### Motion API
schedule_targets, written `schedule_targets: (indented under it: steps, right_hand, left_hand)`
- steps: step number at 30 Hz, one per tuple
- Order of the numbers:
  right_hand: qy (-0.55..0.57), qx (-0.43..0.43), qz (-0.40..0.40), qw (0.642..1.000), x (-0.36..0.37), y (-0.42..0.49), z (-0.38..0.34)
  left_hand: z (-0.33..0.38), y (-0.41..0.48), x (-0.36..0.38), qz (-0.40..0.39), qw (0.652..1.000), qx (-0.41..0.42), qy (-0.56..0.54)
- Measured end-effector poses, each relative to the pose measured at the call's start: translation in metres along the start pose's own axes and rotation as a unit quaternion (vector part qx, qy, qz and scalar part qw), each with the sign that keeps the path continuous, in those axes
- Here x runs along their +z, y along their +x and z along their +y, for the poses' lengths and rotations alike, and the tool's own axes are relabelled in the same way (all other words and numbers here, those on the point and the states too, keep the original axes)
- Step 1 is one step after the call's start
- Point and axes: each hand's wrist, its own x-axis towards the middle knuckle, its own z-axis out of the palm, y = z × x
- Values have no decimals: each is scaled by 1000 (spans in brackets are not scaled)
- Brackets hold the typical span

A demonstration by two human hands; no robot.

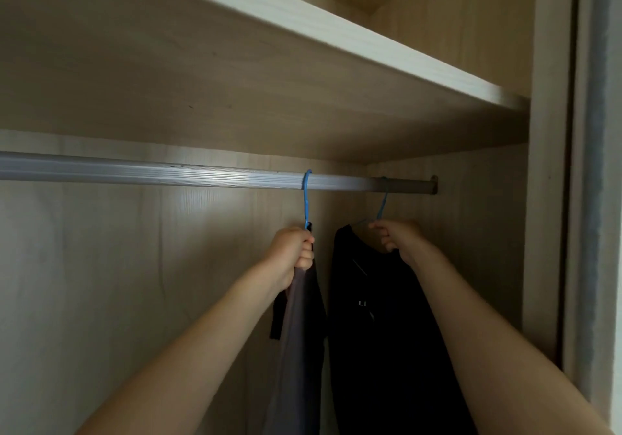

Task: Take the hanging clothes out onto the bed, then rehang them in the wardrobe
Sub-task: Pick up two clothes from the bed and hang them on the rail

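Two garments hang from a silver rail (168, 173) inside a pale wooden wardrobe. A grey garment (298, 333) with a dark sleeve hangs on a blue hanger (306, 199) hooked over the rail. My left hand (292, 253) is shut on the neck of that hanger and the top of the garment. To the right hangs a black garment (380, 333) on a second blue hanger (382, 204), near the rail's right end. My right hand (395, 239) grips the black garment's collar and that hanger just under the hook.
A wooden shelf (303, 30) runs close above the rail. The wardrobe's right side panel (545, 199) and a sliding door edge (599, 199) stand right of the black garment. The rail's left stretch carries no hangers. The bed is out of view.
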Motion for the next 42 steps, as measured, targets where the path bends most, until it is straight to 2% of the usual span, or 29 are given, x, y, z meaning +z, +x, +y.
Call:
schedule_targets:
  steps: [5, 10, 15, 19, 22, 25, 27, 30, 34, 36, 39, 42]
  right_hand:
    - [9, 9, 9, 1000, 3, -10, -4]
    - [-14, 0, 55, 998, 10, -22, -4]
    - [-110, -8, 74, 991, 13, -49, -13]
    - [-222, -132, 106, 960, 10, -112, -22]
    - [-181, -246, 123, 944, 5, -181, -2]
    - [-123, -272, 113, 948, -6, -258, 46]
    - [-102, -261, 102, 954, -15, -311, 89]
    - [-92, -196, 105, 971, -28, -374, 167]
    - [-80, 5, 126, 989, -38, -453, 287]
    - [-71, 114, 144, 980, -41, -497, 340]
    - [-51, 254, 177, 950, -44, -557, 393]
    - [-28, 341, 229, 911, -48, -601, 427]
  left_hand:
    - [-1, 3, 8, -4, 1000, -6, 12]
    - [1, 2, 4, -1, 1000, -13, 8]
    - [0, -4, 2, 29, 998, 8, 55]
    - [-3, -17, -10, 48, 976, 111, 180]
    - [-11, -58, -34, 64, 940, 229, 245]
    - [-35, -131, -68, 79, 919, 303, 240]
    - [-65, -179, -95, 50, 932, 303, 194]
    - [-138, -228, -138, 39, 968, 190, 157]
    - [-271, -292, -199, 76, 986, -49, 141]
    - [-330, -336, -229, 84, 967, -171, 170]
    - [-390, -406, -263, 38, 919, -325, 222]
    - [-416, -453, -283, 9, 874, -422, 240]
